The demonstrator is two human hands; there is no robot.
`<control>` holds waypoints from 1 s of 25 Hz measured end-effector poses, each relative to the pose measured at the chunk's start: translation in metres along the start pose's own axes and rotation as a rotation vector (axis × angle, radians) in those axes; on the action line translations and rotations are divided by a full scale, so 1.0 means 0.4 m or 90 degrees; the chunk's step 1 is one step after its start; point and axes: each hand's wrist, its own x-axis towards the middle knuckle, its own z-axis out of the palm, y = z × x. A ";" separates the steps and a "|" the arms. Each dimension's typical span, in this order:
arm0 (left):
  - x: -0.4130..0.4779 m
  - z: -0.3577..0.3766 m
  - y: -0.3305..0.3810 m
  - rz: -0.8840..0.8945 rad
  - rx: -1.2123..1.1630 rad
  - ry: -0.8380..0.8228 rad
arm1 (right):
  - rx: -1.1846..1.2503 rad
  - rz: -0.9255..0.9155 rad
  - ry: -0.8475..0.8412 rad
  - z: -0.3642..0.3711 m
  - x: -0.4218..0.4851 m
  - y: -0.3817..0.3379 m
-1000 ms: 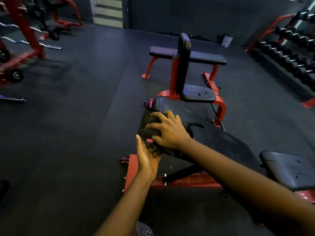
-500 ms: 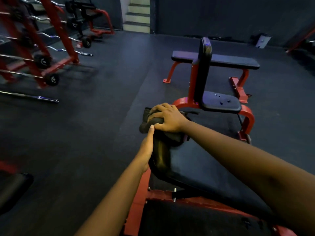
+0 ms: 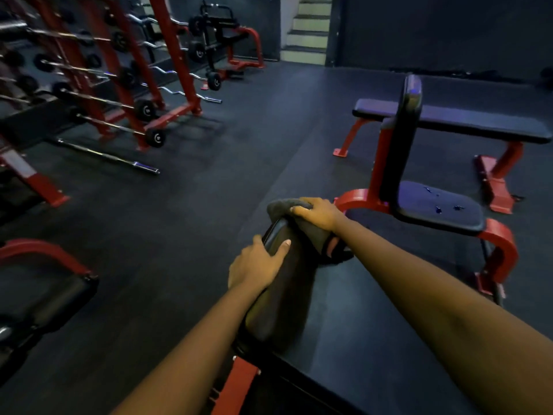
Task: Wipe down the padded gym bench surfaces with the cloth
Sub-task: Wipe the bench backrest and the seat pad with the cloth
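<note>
Cloth (image 3: 278,205) gripped over pad (image 3: 278,295) tip in right hand (image 3: 321,215) for wiping; left hand (image 3: 254,265) clasping pad edge, steadying.

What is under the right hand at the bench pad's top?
Under the right hand lies a dark cloth, draped over the bench pad. The pad beneath it is hidden.

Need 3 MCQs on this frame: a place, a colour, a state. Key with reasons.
1. Where is the cloth? A floor; B over the pad's far end; C far flat bench.
2. Colour of the bench frame? A red; B blue; C yellow.
3. What is the right hand doing? A hanging idle; B gripping a barbell; C holding the cloth down.
Key: 1B, cloth drapes over the pad end; 2A, red steel shows beneath the pad; 3C, its fingers lie over the cloth.
</note>
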 end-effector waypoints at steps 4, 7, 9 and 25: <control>0.002 0.002 0.010 0.018 0.025 0.018 | 0.104 0.044 0.021 0.004 -0.048 0.069; -0.026 0.020 0.018 0.140 0.153 0.076 | 0.108 0.086 0.037 0.003 -0.107 0.111; -0.053 0.054 0.040 0.245 0.245 0.125 | 0.116 0.111 0.046 0.004 -0.148 0.137; -0.190 0.604 0.331 0.630 0.447 -0.142 | 0.136 0.326 0.051 0.048 -0.527 0.730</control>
